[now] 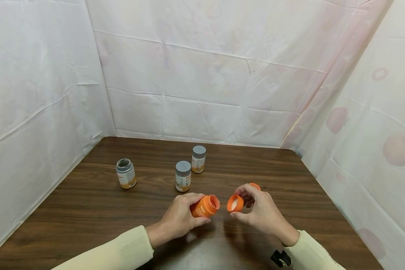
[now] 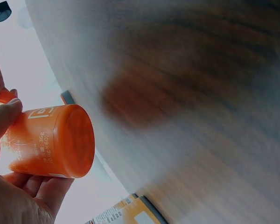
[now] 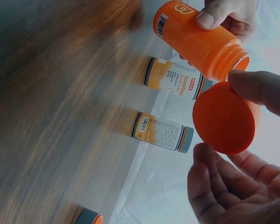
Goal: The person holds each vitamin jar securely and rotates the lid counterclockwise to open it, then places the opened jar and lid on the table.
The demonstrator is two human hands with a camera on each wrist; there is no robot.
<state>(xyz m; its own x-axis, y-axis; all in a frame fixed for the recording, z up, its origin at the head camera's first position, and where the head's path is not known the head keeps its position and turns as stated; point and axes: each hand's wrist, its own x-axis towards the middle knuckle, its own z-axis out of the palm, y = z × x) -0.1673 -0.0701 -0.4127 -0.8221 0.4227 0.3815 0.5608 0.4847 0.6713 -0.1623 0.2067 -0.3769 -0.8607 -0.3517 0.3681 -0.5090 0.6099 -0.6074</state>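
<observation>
My left hand grips an orange bottle around its body, thumb on one side and fingers on the other. The bottle is tilted, its uncapped, threaded mouth facing right. Just across a small gap, my right hand pinches an orange cap by its edge between thumb and fingers. In the head view the cap's hollow side with a white liner faces the bottle mouth; the right wrist view shows its flat outer top. Both are held above the dark wooden table.
Two grey-lidded jars stand beyond my left hand. An open jar with a grey neck stands further left. Behind my right hand lies a grey cap with an orange inside. White sheets enclose the table's back and sides.
</observation>
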